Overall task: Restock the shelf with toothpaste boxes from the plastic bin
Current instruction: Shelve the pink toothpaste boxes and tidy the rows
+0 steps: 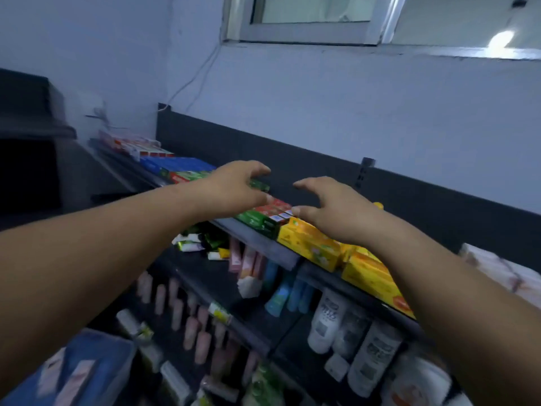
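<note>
Top shelf (257,240): toothpaste boxes (265,216) between spread empty hands (281,197).

Green-and-red toothpaste boxes (265,216) lie flat on the top shelf (257,237).

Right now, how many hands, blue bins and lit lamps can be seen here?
Hands: 2 (left hand, right hand)
Blue bin: 1
Lit lamp: 1
Total: 4
</note>
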Tool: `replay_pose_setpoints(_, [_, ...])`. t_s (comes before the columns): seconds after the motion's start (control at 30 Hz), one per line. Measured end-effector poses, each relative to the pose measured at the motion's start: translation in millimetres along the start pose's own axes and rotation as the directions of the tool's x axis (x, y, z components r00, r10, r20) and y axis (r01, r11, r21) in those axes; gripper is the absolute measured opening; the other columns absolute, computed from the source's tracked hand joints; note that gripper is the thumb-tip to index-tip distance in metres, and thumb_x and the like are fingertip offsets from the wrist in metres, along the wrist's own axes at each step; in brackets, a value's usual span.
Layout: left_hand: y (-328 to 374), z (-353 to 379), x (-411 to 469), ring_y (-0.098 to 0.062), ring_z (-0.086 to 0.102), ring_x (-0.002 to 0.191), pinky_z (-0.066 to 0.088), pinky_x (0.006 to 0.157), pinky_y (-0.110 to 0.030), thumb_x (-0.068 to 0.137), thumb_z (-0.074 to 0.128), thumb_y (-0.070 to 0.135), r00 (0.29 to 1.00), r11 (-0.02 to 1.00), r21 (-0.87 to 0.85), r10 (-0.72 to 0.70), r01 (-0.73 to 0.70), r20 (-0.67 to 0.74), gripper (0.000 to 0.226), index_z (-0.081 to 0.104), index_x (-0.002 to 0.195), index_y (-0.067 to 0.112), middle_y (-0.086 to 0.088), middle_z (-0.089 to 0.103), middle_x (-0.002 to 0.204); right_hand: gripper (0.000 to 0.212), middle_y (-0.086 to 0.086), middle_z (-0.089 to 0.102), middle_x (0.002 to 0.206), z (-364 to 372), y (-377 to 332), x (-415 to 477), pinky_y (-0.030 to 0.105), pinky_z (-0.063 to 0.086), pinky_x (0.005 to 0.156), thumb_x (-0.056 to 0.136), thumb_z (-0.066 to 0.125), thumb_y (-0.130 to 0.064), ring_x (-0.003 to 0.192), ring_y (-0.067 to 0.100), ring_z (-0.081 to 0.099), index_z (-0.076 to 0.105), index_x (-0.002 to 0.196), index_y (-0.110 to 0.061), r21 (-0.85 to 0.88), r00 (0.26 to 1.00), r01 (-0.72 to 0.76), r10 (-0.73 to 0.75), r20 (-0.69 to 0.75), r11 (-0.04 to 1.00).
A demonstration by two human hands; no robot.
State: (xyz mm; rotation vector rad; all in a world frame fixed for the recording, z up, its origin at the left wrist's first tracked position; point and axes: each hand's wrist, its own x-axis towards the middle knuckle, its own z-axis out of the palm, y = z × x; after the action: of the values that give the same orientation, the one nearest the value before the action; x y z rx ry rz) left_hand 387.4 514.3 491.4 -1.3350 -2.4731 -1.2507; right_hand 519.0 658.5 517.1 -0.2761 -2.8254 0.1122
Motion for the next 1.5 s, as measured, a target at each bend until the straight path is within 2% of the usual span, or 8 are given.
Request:
replay_pose_setpoints(0.33, [-133, -117, -93, -0.015, 0.050, 0.126, 0.040, 0.107, -0.041, 0.081, 0.072, 0.027, 0.969, 0.968, 0.059, -0.239, 0.243, -0.069, 0.063, 0.047, 0.138, 0.019, 0.002, 0.052, 0.139, 0.054, 0.004, 0.045, 0.142, 95, -159, 64, 0.022, 0.034, 0.093, 0.094, 0.059, -0.038, 0.129, 0.022, 0.045, 0.044, 0.143, -0.021, 0.160, 0.968, 0.207, -0.226, 0.111, 0.965])
replay_pose_setpoints(0.73, [-264, -155, -148, -0.014, 0.051, 0.122, 0.038, 0.105, -0.028, 0.081, 0.073, 0.029, 0.829, 0.835, 0.034, -0.539, 0.549, -0.149, 0.065, 0.046, 0.138, 0.013, 0.006, 0.054, 0.127, 0.056, 0.001, 0.038, 0.148, 231, -258, 135, 0.029, 0.039, 0.105, 0.094, 0.058, -0.040, 0.131, 0.020, 0.044, 0.040, 0.145, -0.025, 0.340, 0.868, 0.289, -0.395, 0.301, 0.895])
replay_pose_setpoints(0.83, [-301, -155, -147, -0.016, 0.047, 0.127, 0.037, 0.102, -0.024, 0.087, 0.068, 0.025, 0.776, 0.777, 0.066, -0.613, 0.627, -0.150, 0.062, 0.041, 0.142, 0.015, 0.000, 0.049, 0.141, 0.056, -0.001, 0.036, 0.149, 270, -269, 162, 0.029, 0.038, 0.102, 0.095, 0.057, -0.039, 0.129, 0.021, 0.047, 0.039, 0.146, -0.026, 0.387, 0.831, 0.273, -0.419, 0.366, 0.881])
replay_pose_setpoints(0.97, [-361, -148, -141, -0.017, 0.044, 0.130, 0.036, 0.101, -0.024, 0.087, 0.067, 0.026, 0.690, 0.688, 0.070, -0.711, 0.722, -0.135, 0.061, 0.041, 0.142, 0.017, -0.002, 0.046, 0.143, 0.056, -0.008, 0.034, 0.150, 329, -278, 199, 0.050, 0.030, 0.111, 0.090, 0.052, -0.053, 0.135, 0.034, 0.038, 0.039, 0.142, -0.037, 0.417, 0.782, 0.215, -0.411, 0.467, 0.883])
replay_pose_setpoints(1.03, [-393, -141, -141, -0.019, 0.045, 0.129, 0.036, 0.100, -0.024, 0.087, 0.067, 0.026, 0.637, 0.637, 0.049, -0.760, 0.770, -0.127, 0.061, 0.041, 0.142, 0.017, -0.004, 0.046, 0.143, 0.055, -0.009, 0.032, 0.151, 363, -277, 219, 0.032, 0.016, 0.107, 0.092, 0.050, -0.051, 0.143, 0.032, 0.024, 0.038, 0.143, -0.035, 0.445, 0.751, 0.182, -0.416, 0.513, 0.877])
replay_pose_setpoints(1.1, [-424, -132, -143, -0.021, 0.047, 0.127, 0.038, 0.100, -0.025, 0.087, 0.067, 0.026, 0.583, 0.581, 0.049, -0.805, 0.812, -0.111, 0.062, 0.041, 0.142, 0.015, -0.006, 0.047, 0.142, 0.052, -0.006, 0.030, 0.153, 395, -276, 235, 0.015, 0.007, 0.076, 0.099, 0.049, -0.039, 0.142, 0.022, 0.024, 0.035, 0.148, -0.028, 0.444, 0.712, 0.164, -0.417, 0.565, 0.881])
replay_pose_setpoints(1.27, [-496, -102, -157, -0.023, 0.052, 0.123, 0.041, 0.105, -0.034, 0.085, 0.068, 0.025, 0.457, 0.454, 0.049, -0.888, 0.889, -0.058, 0.064, 0.042, 0.142, 0.013, -0.008, 0.049, 0.141, 0.052, 0.008, 0.046, 0.144, 471, -286, 250, 0.031, 0.039, 0.105, 0.095, 0.058, -0.033, 0.129, 0.023, 0.046, 0.044, 0.142, -0.017, 0.447, 0.689, 0.094, -0.382, 0.616, 0.890])
replay_pose_setpoints(1.5, [-592, -56, -180, -0.022, 0.055, 0.114, 0.042, 0.085, -0.027, 0.089, 0.064, 0.023, 0.372, 0.373, 0.018, -0.928, 0.928, 0.026, 0.054, 0.045, 0.139, 0.017, -0.006, 0.051, 0.136, 0.048, 0.002, 0.057, 0.133, 582, -295, 252, 0.027, 0.046, 0.090, 0.092, 0.059, -0.030, 0.117, 0.022, 0.057, 0.050, 0.138, -0.023, 0.445, 0.670, -0.106, -0.267, 0.693, 0.889])
